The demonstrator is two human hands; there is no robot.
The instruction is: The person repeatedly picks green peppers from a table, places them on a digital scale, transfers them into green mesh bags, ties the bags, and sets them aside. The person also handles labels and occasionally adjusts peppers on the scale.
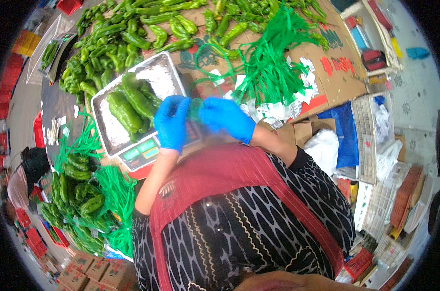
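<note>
Both of my hands wear blue gloves and are close together at the table's near edge, just right of the scale's pan. My left hand (pixel 172 122) is curled, with thumb and finger pinched at one side of a green mesh bag (pixel 195 105). My right hand (pixel 227 118), a little blurred, grips the bag's other side. Several large green peppers (pixel 127 103) lie in the white pan (pixel 169 69) of a digital scale (pixel 140 152), beside my left hand. Beyond my right hand spreads a pile of green mesh bags (pixel 274 69) with white tags (pixel 278 111).
Loose green peppers (pixel 114 43) cover the far side of the cardboard-topped table (pixel 341 78). At left are bagged peppers (pixel 78 196) and more green mesh (pixel 118 192). White crates (pixel 367 138) stand at right, cardboard boxes (pixel 92 271) at lower left. Another person (pixel 23 182) is at far left.
</note>
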